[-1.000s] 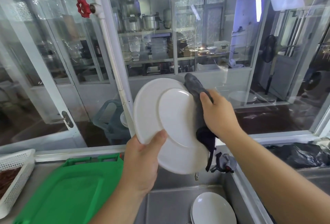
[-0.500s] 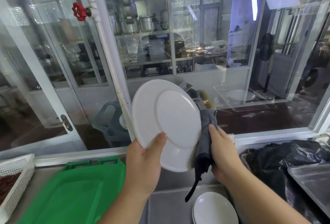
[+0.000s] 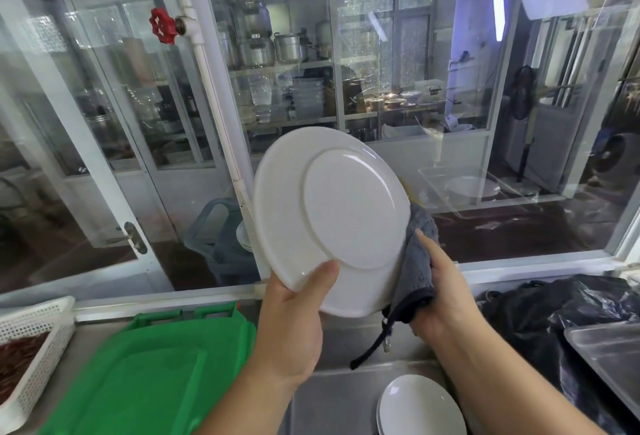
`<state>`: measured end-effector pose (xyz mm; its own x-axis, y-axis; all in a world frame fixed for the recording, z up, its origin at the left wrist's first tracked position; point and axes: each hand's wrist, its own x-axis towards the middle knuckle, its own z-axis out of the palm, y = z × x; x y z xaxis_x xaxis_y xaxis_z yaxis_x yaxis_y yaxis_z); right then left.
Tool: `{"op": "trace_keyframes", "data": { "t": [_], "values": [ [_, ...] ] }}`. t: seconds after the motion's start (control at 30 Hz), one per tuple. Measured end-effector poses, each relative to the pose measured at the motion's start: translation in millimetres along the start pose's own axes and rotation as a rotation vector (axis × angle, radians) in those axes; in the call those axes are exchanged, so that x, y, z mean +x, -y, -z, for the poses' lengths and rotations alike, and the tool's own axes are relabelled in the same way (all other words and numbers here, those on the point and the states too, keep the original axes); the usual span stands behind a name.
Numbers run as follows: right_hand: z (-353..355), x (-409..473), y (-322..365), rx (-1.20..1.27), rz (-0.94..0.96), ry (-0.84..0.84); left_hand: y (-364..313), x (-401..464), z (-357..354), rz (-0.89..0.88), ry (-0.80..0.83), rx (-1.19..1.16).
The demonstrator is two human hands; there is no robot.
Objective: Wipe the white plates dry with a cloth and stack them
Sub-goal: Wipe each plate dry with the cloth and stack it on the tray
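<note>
I hold a white plate (image 3: 332, 213) upright in front of me, its underside facing me. My left hand (image 3: 294, 323) grips its lower rim, thumb on the near face. My right hand (image 3: 446, 289) holds a grey cloth (image 3: 414, 261) against the plate's right edge; most of the cloth lies behind the plate. A dark strap of the cloth hangs down below it. A stack of white plates (image 3: 420, 407) lies in the steel sink at the bottom.
A green plastic lid (image 3: 145, 372) lies on the counter to the left, beside a white basket (image 3: 31, 351). Black plastic bags (image 3: 554, 317) and a metal tray (image 3: 609, 355) sit on the right. A glass window wall and white pipe (image 3: 221, 129) stand straight ahead.
My right hand and the cloth slid down the plate's right edge from near its top to its lower right. The plate tilted slightly in my left hand.
</note>
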<state>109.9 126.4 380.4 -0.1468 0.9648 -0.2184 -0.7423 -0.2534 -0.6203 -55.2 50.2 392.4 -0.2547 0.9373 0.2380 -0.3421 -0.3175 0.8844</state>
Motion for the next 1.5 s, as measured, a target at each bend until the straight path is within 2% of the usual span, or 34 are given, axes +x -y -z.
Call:
{"op": "trace_keyframes", "data": {
  "t": [0.17,0.37,0.63,0.83,1.0,1.2,1.4,1.5],
  "values": [
    [5.1,6.3,26.1,-0.14,0.072,-0.039,-38.2,20.2,17.5,0.175,-0.002,-0.174],
    [16.9,9.0,44.9,-0.298,0.038,-0.017,-53.8,39.1,35.5,0.384,0.039,-0.062],
    [11.6,15.7,72.2,-0.492,0.105,0.028,-46.3,40.1,42.8,0.472,0.124,-0.04],
    [1.1,18.8,83.2,-0.542,0.165,0.083,-38.7,32.4,31.7,0.348,0.108,-0.058],
    [-12.8,11.0,77.8,-0.673,0.243,0.058,-35.0,28.1,25.0,0.277,0.049,-0.096],
    [-4.2,-3.0,47.0,-1.012,0.412,-0.065,-23.0,27.0,19.7,0.243,-0.021,-0.107],
    [-12.7,-41.8,-16.1,-1.401,0.736,0.082,-4.4,26.1,5.8,0.207,-0.144,-0.122],
    [-26.8,-53.3,-38.5,-1.509,0.815,0.086,4.1,21.8,-3.4,0.176,-0.139,-0.13]
  ]
}}
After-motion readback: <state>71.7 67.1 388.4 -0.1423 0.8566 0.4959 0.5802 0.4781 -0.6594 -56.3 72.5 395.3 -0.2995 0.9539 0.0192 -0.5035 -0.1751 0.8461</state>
